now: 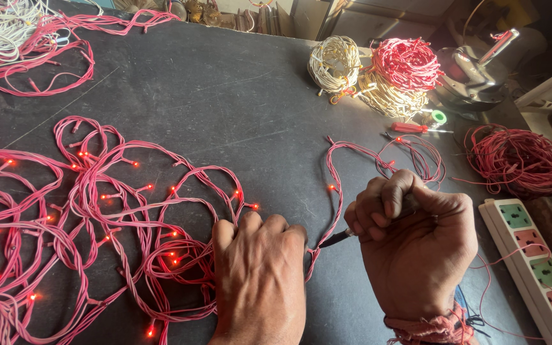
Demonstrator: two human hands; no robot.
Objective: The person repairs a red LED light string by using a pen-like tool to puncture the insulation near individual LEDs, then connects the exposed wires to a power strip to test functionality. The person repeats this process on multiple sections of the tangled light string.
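The person leans over a dark worktable (225,96), both bare hands low at the near edge. The left hand (260,275) lies knuckles up with its fingers curled down onto a pink string of tiny lights (116,211), pinning the twisted wire against the tabletop just where the tangle ends. Many of the small bulbs along that string glow red, scattered through the loops that sprawl across the left half of the table. The right hand (416,243) is closed in a fist around a slim dark tool (337,238), whose tip sticks out toward the left hand and meets the pink wire between the two hands; it may be a small knife or a probe, but the grip hides too much to tell. From there the wire runs up and away in a thin loop toward the back of the table. A wrap of red thread (429,329) circles the right wrist. To the right lies a white power strip (538,255) with coloured sockets, and beyond it a loose red wire coil (515,160). Farther back sit bundles of cream wire (335,62) and red wire (407,62), with a red-handled screwdriver (410,128) just in front of them.
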